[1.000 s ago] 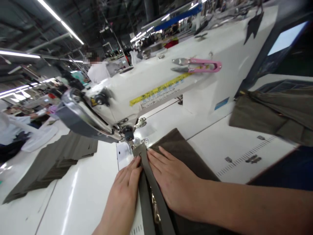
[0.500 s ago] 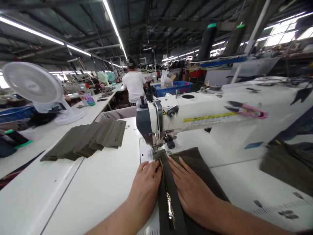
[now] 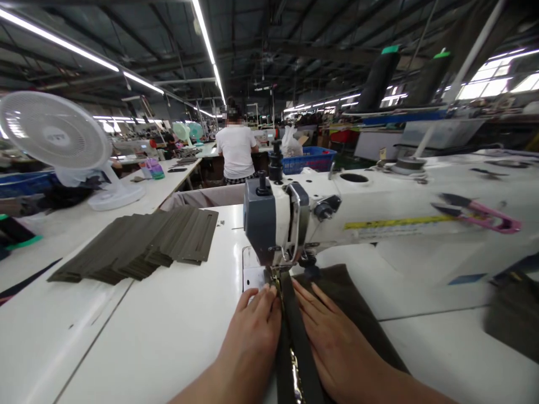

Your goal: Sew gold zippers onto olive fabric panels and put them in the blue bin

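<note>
The white worktop [image 3: 160, 314] of a sewing station spread out under the person's arms, in a long factory hall with strip lights running along a dark ceiling of exposed beams. Left of the white industrial sewing machine [image 3: 320, 216] lay a fanned stack of olive fabric strips [image 3: 138, 241], and a pair of pink-handled thread snips [image 3: 478, 216] sat against the machine's arm. Farther off stood a white pedestal fan [image 3: 54, 132], a blue crate [image 3: 307, 160] and a co-worker in a white shirt [image 3: 236, 151], back to the camera. The dark olive zip strip [image 3: 297, 331], with metal showing near the bottom of the view, ran over a dark olive fabric panel [image 3: 341, 303] up to the presser foot [image 3: 272, 275]. The left hand [image 3: 250, 336] and right hand [image 3: 337, 342] lay open and flat on either side of the strip, fingers spread, not gripping.
</note>
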